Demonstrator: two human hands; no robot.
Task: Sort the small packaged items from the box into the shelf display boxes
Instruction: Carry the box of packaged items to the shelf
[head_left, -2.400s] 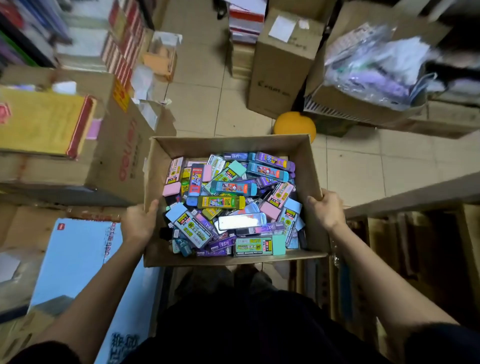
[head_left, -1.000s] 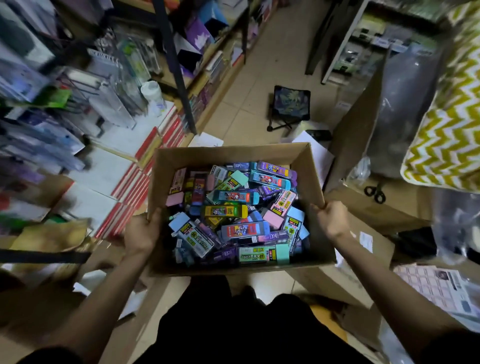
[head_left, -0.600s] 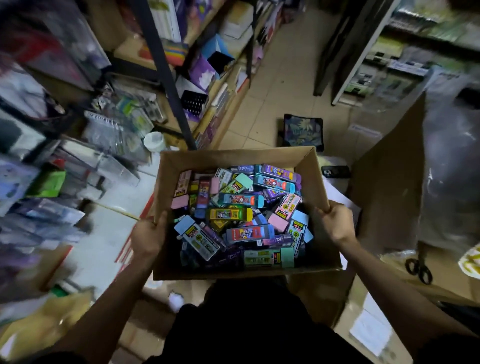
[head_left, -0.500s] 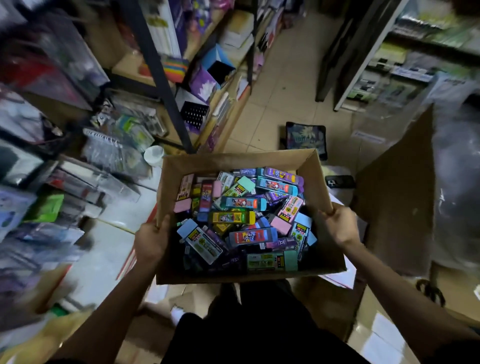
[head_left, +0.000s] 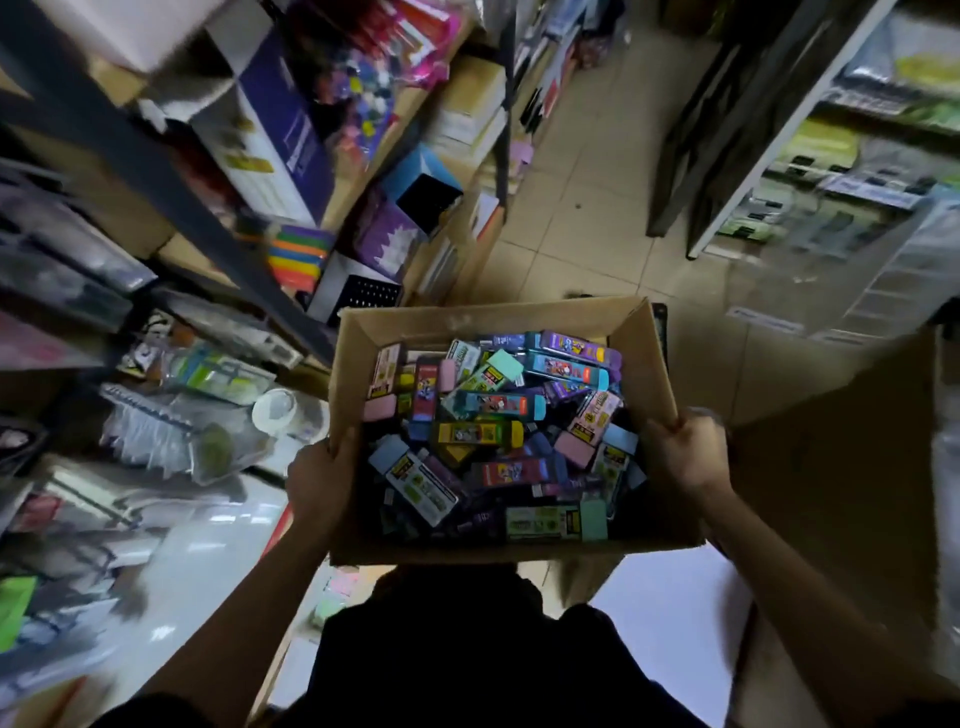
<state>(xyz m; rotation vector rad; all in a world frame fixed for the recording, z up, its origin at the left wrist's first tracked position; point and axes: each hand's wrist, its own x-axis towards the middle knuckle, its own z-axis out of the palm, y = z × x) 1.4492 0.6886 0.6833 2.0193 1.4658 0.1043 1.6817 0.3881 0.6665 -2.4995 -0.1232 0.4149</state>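
Open-top corrugated cardboard box (head_left: 498, 317) is held at waist height in front of the person, over the tiled floor (head_left: 587, 208) of a shop aisle. The box is rectangular with brown matte walls, its opening faces up, and its longer sides run left to right across the body.

Left hand (head_left: 322, 480) grips the left wall, with the thumb hooked over the rim. Right hand (head_left: 685, 452) grips the right wall at its top edge, fingers curled round the rim. Both hands hold the box.

The box is heaped with small packaged items (head_left: 519, 467): flat, oblong, glossy printed packs, jumbled with no common direction.
- Yellow pack (head_left: 478, 434) lies at the centre with its long axis left to right.
- Teal pack (head_left: 566, 364) and purple pack (head_left: 579, 348) lie near the far wall, also crosswise and tilted slightly down to the right.
- Green pack (head_left: 550, 522) lies along the near wall, crosswise.
- Red pack (head_left: 423, 389) lies at the left side and points away from the person.
- Pale blue pack (head_left: 415, 478) lies diagonally, near left.

The print is too blurred to read.

Dark metal shelf upright (head_left: 171, 202) is on the left, with blurred stock around it, including an open blue display box (head_left: 423, 182) and a white roll (head_left: 275, 410) just beside the box's left wall. A large plain cardboard flap (head_left: 831, 467) is just right of the right hand. White shelving (head_left: 753, 135) stands at far right.
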